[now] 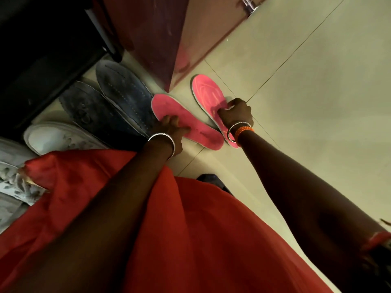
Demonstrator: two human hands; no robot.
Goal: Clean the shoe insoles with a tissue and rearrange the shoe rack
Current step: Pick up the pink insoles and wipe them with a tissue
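Hands (171, 129) (237, 112) low, each on one pink insole (169, 107) (208, 90).

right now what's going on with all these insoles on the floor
A person in a red garment is bent over the tiled floor, one hand on each pink insole. The left hand presses on the nearer pink insole, and the right hand grips the edge of the farther pink insole. Two dark insoles lie to the left, beside a white shoe. No tissue is visible.
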